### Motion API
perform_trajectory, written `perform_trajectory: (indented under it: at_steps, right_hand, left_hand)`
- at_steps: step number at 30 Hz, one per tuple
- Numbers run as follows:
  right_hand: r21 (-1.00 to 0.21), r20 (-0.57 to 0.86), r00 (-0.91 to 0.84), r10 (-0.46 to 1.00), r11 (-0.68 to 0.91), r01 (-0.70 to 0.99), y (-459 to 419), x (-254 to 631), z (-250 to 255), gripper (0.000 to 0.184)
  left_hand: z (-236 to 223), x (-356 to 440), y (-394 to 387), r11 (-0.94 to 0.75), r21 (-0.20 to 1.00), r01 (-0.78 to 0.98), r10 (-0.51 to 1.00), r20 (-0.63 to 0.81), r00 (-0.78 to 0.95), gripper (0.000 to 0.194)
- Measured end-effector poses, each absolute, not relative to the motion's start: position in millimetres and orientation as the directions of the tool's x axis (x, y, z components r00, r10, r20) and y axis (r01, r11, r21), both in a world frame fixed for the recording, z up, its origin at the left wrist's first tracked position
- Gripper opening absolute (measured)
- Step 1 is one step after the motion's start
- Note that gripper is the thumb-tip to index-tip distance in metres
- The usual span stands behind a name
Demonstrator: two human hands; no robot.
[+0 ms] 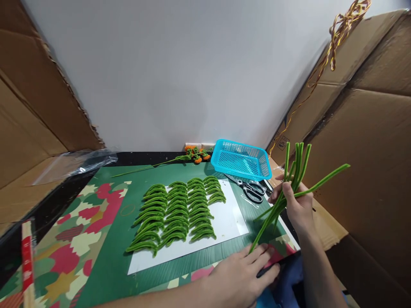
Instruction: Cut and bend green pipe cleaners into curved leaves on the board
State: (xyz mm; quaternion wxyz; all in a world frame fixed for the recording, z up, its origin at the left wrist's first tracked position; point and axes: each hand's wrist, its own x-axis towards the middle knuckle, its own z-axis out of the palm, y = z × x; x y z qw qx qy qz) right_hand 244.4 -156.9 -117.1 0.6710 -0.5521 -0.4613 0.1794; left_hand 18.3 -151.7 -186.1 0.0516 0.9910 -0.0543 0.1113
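Note:
Several long green pipe cleaners [278, 204] are bunched in my right hand [300, 207], its fingers wrapped round them and the thumb on top. Their ends fan out upward, one pointing off to the right. My left hand [245, 271] is low at the table's front edge, fingers curled down. One pipe cleaner's lower end reaches its index finger. Something dark [263, 271] shows between its fingers, too hidden to name. Left of the hands, several bent green pipe cleaner pieces [175, 214] lie in four columns on a white sheet [229, 218].
Black-handled scissors [253, 191] lie beside a blue plastic basket [242, 160]. Orange pipe cleaner flowers [197, 153] on a green stem rest near the wall. Cardboard [362, 141] stands to the right, with more at left. A red-and-white strip [28, 261] lies at far left.

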Motion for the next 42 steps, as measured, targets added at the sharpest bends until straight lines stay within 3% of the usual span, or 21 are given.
perform_trajectory:
  at_steps: [3,10,17,19,22,25,27,30,33,36,39,42]
  right_hand:
    - [-0.859,0.502,0.602,0.621,0.278,0.431,-159,249,-117,0.04]
    - [-0.768,0.637,0.667,0.386,0.248,0.59,-163,281,-67,0.043]
    - [-0.546,0.789,0.544,0.286,-0.082,0.834,-160,332,-32,0.049]
    - [-0.495,0.766,0.563,0.309,-0.274,0.824,-153,349,-34,0.049]
    - [-0.377,0.565,0.664,0.49,-0.562,0.736,-140,371,-55,0.057]
    - [-0.306,0.55,0.519,0.654,-0.42,0.854,-134,378,-89,0.098]
    - [-0.351,0.577,0.454,0.678,-0.296,0.888,-134,372,-110,0.098]
    - [-0.486,0.595,0.405,0.694,-0.091,0.869,-141,348,-131,0.068]
    - [-0.612,0.523,0.445,0.727,-0.042,0.789,-151,315,-143,0.047]
    - [-0.764,0.335,0.489,0.805,-0.071,0.641,-159,282,-156,0.049]
    - [-0.941,0.19,0.523,0.831,0.002,0.339,-162,257,-170,0.049]
    - [-0.991,0.128,0.542,0.83,0.095,0.089,-163,239,-174,0.074]
  left_hand:
    - [-189,18,-152,-0.987,0.118,-0.111,-0.082,0.226,0.971,0.068]
    - [-196,19,-150,-0.98,0.133,-0.147,-0.112,0.244,0.963,0.066]
    - [-199,20,-152,-0.989,0.09,-0.121,-0.094,0.255,0.962,0.06]
    - [-198,20,-152,-0.989,0.084,-0.122,-0.099,0.244,0.965,0.06]
    - [-197,20,-152,-0.989,0.083,-0.122,-0.099,0.237,0.967,0.062]
    - [-198,21,-151,-0.991,0.065,-0.121,-0.103,0.233,0.967,0.06]
    - [-198,21,-151,-0.99,0.069,-0.119,-0.101,0.227,0.969,0.06]
    - [-194,19,-152,-0.989,0.102,-0.109,-0.085,0.218,0.972,0.064]
    - [-191,18,-154,-0.99,0.108,-0.089,-0.063,0.227,0.972,0.066]
    - [-193,18,-156,-0.994,0.066,-0.083,-0.064,0.248,0.967,0.067]
    - [-196,19,-158,-0.997,-0.011,-0.082,-0.081,0.28,0.956,0.062]
    - [-196,21,-160,-0.994,-0.084,-0.065,-0.089,0.326,0.941,0.054]
